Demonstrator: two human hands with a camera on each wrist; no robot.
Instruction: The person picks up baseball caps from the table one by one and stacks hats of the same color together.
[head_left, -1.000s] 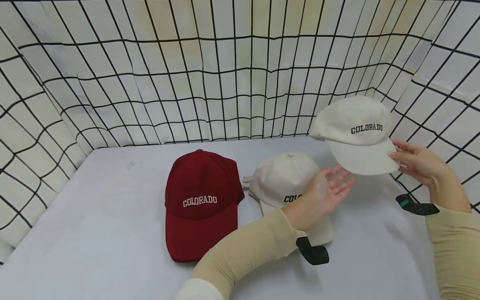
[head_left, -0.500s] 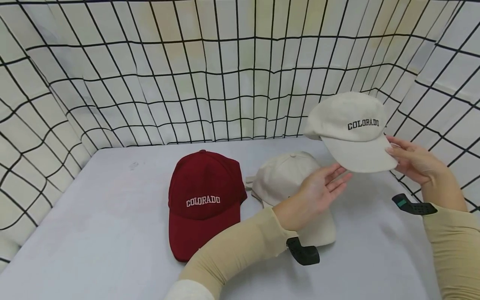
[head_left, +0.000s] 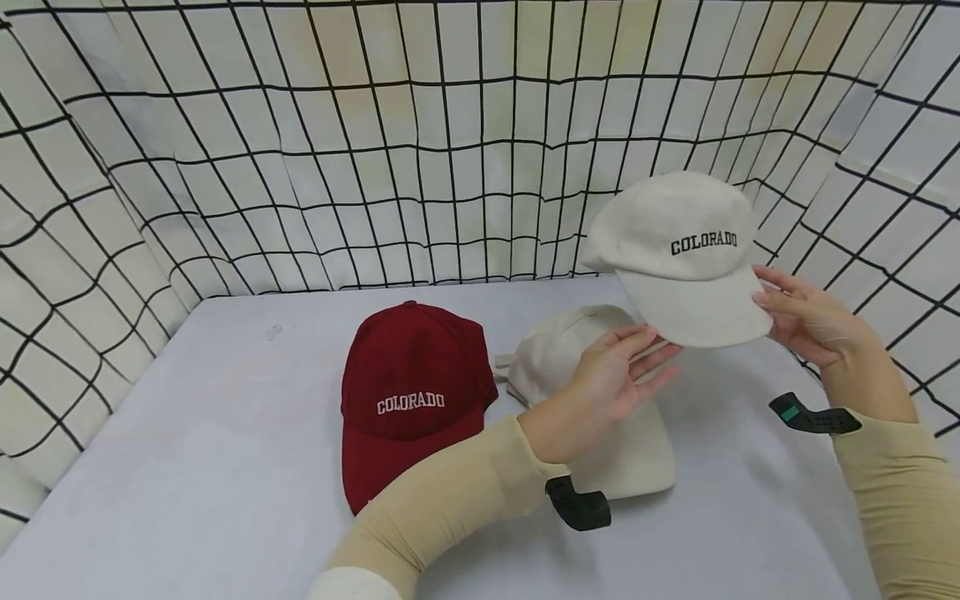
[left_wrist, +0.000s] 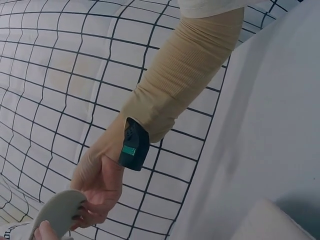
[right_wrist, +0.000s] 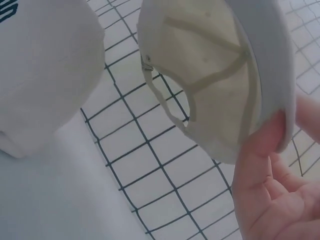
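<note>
A white baseball cap lettered COLORADO is held in the air at the right, its brim tilted down. My right hand pinches the brim's right edge; the right wrist view shows these fingers and the cap's hollow inside. At the brim's left edge, my left hand has its fingers mostly straight, their tips touching the cap. Behind that hand lies an off-white cap on the table, its front partly hidden. Left of it rests a red cap, also lettered COLORADO, its brim partly covered by my left sleeve.
The table has a white cover. White walls with a black grid enclose its back and both sides, and the right wall stands close behind my right hand. Each wrist carries a black camera.
The raised white cap and both hands have shifted left and slightly up. My left fingertips have come into contact with the brim's edge. The view has turned slightly; the caps on the table stay put.
</note>
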